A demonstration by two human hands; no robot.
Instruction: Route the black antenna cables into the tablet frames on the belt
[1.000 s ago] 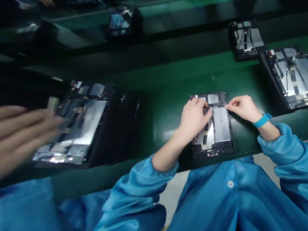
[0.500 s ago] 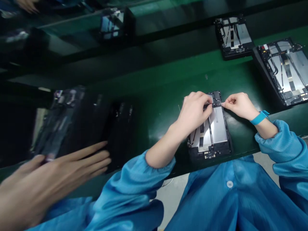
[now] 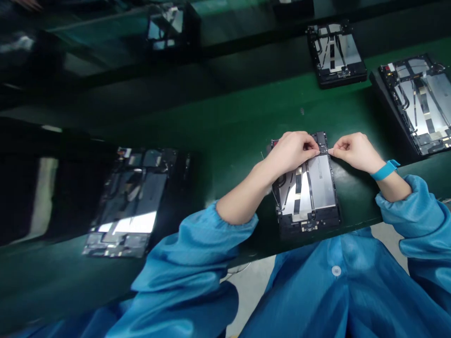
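Observation:
An opened tablet [image 3: 310,192] with a silver battery and black cables lies face down on the green belt [image 3: 229,126] in front of me. My left hand [image 3: 292,150] rests on its upper left part, fingers curled and pinched at the top edge. My right hand [image 3: 352,151], with a blue band at the wrist, is closed in a pinch just right of the tablet's top edge. The two pinches nearly meet over the top of the board. What they hold is too small to make out.
Another opened tablet [image 3: 132,202] lies on the belt to my left. Two more sit at the far right [image 3: 419,101] and the back right [image 3: 334,51]. A dark raised rail runs along the back of the belt.
Another person's hand that swept across the lower left has left the view, and the left tablet lies uncovered. My hands moved slightly closer together at the tablet's top edge.

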